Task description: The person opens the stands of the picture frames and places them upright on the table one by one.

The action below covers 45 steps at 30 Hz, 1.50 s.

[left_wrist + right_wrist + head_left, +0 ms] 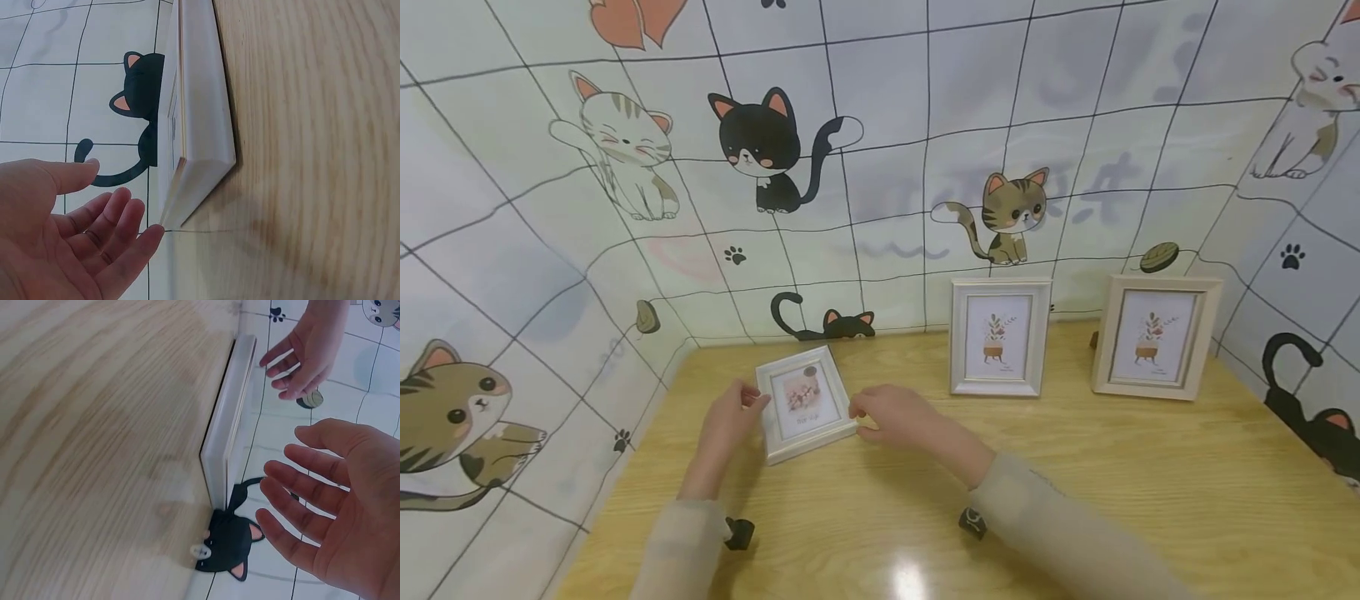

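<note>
A white picture frame (805,398) with a pinkish picture lies face up on the wooden table, turned slightly askew. My left hand (730,423) is at its left side, fingers loosely bent. In the left wrist view, that hand (81,240) has its little fingertip right at the frame's corner (203,165), and the thumb stands away from it. On the opposite side, my right hand (901,417) is by the right edge. The right wrist view shows the right hand (340,500) with relaxed, spread fingers beside the frame (226,425), gripping nothing.
Two more picture frames stand upright near the back wall: a white one (998,385) right of the middle and a cream one (1105,350) farther right. Both hold plant pictures. Cat-print sheeting (887,167) covers the walls around the wooden table (1075,500).
</note>
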Available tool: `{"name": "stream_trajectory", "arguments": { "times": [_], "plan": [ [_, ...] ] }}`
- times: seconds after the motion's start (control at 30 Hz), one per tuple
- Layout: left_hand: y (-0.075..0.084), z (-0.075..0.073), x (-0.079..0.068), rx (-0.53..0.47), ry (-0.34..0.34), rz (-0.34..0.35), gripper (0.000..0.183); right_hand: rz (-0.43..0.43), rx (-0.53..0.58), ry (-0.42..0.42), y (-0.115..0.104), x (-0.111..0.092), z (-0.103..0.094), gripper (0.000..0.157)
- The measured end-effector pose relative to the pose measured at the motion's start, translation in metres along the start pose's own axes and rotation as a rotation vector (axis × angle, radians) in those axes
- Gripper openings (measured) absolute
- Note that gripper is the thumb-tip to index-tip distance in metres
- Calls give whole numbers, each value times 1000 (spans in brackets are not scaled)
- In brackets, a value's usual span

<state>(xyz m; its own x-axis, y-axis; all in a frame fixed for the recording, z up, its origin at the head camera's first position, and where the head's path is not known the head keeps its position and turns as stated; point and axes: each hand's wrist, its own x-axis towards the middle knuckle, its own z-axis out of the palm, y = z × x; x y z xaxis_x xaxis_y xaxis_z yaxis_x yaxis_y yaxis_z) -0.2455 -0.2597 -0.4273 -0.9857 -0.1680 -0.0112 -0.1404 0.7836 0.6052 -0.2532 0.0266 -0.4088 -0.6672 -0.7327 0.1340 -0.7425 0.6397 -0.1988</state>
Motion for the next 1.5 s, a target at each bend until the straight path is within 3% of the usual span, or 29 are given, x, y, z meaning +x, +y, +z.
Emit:
{"name": "stream_trajectory", "arguments": {
  "times": [0.27,0.43,0.63,0.87,1.03,1.23,1.5],
  "plan": [
    [-9,-1,-7,-23,18,-1,35,5,-20,-64,-28,35,14,21],
    [-15,-5,-9,-20,16,-15,38,37,-24,-11,-50,56,28,22],
    [-21,-12,-12,-12,4,-12,40,111,-16,57,-71,78,48,26],
    [-27,-13,-12,-5,19,0,40,236,-98,26,-90,101,70,34],
    [-31,-12,-13,-23,23,-3,41,273,-118,3,-100,110,80,35],
    [-33,-14,-15,-28,15,-11,43,303,-156,-24,-109,115,86,46],
    [-34,-14,-15,-28,27,-5,42,345,-253,-73,-120,122,83,35]
  ]
}}
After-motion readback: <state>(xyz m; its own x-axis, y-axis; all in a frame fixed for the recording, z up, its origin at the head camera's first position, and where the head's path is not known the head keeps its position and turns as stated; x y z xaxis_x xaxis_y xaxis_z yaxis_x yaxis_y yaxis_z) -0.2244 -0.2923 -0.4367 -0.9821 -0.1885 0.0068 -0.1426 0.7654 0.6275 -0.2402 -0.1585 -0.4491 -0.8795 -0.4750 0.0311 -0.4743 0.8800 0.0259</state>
